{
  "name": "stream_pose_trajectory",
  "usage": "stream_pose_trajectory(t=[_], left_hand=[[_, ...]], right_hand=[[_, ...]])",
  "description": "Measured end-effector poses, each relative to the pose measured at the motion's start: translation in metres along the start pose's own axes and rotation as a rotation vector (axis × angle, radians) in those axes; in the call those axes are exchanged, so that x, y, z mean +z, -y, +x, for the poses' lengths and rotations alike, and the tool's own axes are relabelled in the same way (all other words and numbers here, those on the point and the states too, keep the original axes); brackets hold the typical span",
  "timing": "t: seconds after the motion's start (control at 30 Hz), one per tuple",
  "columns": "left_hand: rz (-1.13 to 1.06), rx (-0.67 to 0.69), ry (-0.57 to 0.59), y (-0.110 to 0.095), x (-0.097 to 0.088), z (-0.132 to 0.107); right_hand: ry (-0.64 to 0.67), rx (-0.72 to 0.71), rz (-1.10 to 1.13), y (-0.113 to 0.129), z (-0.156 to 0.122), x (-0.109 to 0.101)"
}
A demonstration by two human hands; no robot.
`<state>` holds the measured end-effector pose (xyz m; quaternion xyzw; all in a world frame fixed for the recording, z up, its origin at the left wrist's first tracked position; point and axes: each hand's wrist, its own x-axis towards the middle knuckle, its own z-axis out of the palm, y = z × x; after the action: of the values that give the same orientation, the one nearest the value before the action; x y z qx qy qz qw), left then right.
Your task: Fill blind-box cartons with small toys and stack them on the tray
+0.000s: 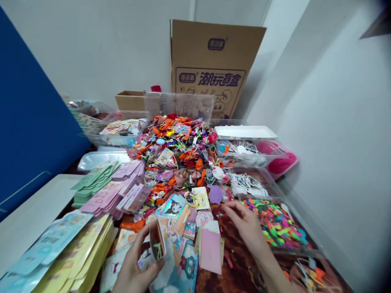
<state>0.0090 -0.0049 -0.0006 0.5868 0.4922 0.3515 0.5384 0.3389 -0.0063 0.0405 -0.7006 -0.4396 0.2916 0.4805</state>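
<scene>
My left hand (142, 254) is closed around a small open-topped paper box (164, 246), tilted so that its brown inside shows. Something pale and stringy lies inside the box; its kind is unclear. My right hand (244, 224) hovers over the dark reddish table, fingers loosely bent and pointing left, with nothing visible in them. Just beyond its fingertips lies a purple card (216, 194). Between my hands are a pink card (210, 250), a yellow card (200, 198) and a blue sheet with a cartoon figure (187, 264).
A large mound of small mixed trinkets (183, 142) fills the middle. Stacks of flat yellow packets (76, 252) and green ones (96, 179) lie left. Colourful small pieces fill a clear tray (275, 224) on the right. Behind stands a big cardboard box (210, 61).
</scene>
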Motion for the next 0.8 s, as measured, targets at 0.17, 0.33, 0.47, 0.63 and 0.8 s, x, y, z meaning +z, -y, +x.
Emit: stream_pose_trajectory(t=[0.17,0.33,0.47,0.63,0.8], left_hand=[[-0.040,-0.088,-0.021,0.012,-0.005,0.002],[-0.259,-0.161,-0.162,0.001,0.004,0.000],[-0.225,-0.127,-0.142,-0.001,0.004,0.000],[-0.121,-0.080,-0.018,0.002,-0.006,0.002],[-0.120,-0.099,-0.014,0.004,-0.007,0.002]], right_hand=[[-0.214,0.066,-0.274,-0.034,0.008,-0.093],[-0.231,0.110,-0.497,-0.056,0.020,-0.126],[-0.257,0.078,-0.638,-0.058,0.014,-0.110],[-0.289,0.007,-0.722,-0.053,0.012,-0.106],[-0.264,0.053,-0.779,-0.046,0.046,-0.132]])
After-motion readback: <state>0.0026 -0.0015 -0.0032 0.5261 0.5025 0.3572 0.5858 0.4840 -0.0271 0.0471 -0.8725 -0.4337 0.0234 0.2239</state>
